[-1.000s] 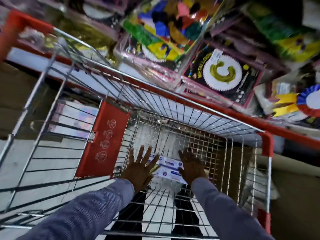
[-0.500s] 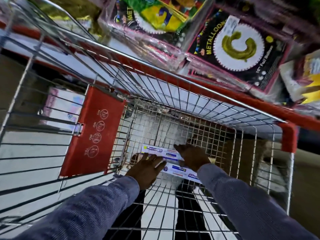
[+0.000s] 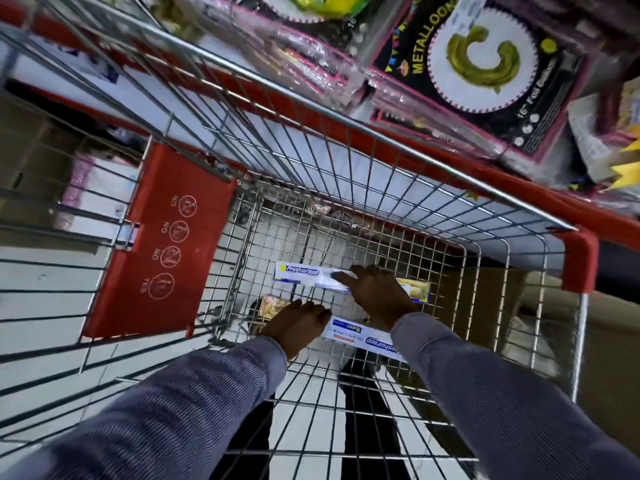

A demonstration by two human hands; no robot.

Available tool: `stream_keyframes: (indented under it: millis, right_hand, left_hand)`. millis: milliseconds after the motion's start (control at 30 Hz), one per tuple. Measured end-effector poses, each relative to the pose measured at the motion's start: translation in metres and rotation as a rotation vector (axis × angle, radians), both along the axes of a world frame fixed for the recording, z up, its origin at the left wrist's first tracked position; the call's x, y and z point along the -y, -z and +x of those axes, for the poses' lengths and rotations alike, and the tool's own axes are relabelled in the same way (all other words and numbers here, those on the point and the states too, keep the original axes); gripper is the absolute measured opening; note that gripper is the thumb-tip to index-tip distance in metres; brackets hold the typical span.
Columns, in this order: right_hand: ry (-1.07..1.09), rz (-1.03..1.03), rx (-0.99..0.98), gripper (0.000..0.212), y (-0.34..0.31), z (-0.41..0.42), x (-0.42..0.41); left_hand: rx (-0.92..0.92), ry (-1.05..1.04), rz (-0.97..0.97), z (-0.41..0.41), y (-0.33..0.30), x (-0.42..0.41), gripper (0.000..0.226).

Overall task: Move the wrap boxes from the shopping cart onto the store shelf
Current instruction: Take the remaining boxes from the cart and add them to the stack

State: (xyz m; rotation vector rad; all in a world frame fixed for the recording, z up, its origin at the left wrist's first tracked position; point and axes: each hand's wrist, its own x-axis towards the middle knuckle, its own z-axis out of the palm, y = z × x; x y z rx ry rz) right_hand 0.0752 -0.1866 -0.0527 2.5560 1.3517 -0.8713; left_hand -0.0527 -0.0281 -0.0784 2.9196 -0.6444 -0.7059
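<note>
Reaching into the shopping cart (image 3: 398, 188), my right hand (image 3: 375, 292) lies spread on the far wrap box (image 3: 304, 273) while my left hand (image 3: 298, 323) curls over the near wrap box (image 3: 360, 336), so next I judge I must close both hands and lift.

Both arms reach down, sleeved. Left hand (image 3: 298, 323) curled, knuckles up. Right hand (image 3: 375, 292) flat, fingers (image 3: 344, 279) spread leftward.

Two wrap boxes (image 3: 311, 273) (image 3: 363, 336) side by side in shopping cart (image 3: 346, 109), store shelf (image 3: 519, 181) behind
</note>
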Motion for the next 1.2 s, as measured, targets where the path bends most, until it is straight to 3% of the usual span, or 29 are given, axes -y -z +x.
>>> stream_keyframes:
  millis: [200,233,333,600,767,933,1100,1200]
  right_hand:
    - [0.253,0.187,-0.068,0.068,-0.085,0.022,-0.011]
    - [0.293,0.222,-0.048,0.068,-0.118,0.028,-0.011]
    - [0.309,0.303,-0.055,0.068,-0.167,0.048,-0.019]
    - [0.258,0.570,0.109,0.041,-0.446,0.114,-0.033]
    - [0.245,0.661,0.293,0.048,-0.579,0.137,-0.032]
    - [0.319,0.712,0.371,0.052,-0.655,0.161,-0.023]
    - [0.370,0.678,0.440,0.035,-0.681,0.206,-0.015]
    - [0.388,0.641,0.421,0.040,-0.684,0.239,-0.015]
  left_hand:
    - [-0.135,-0.141,-0.104,0.021,-0.063,-0.009,0.046]
    - [-0.134,-0.167,-0.130,0.028,-0.098,-0.015,0.048]
    - [-0.051,-0.231,-0.203,0.035,-0.143,-0.029,0.057]
    - [0.444,-0.304,-0.128,0.095,-0.399,-0.062,0.062]
    - [0.581,-0.288,-0.113,0.134,-0.529,-0.061,0.063]
    - [0.723,-0.333,-0.148,0.178,-0.606,-0.060,0.066]
    - [0.732,-0.358,-0.217,0.224,-0.646,-0.060,0.069]
    - [0.733,-0.363,-0.224,0.244,-0.658,-0.058,0.061]
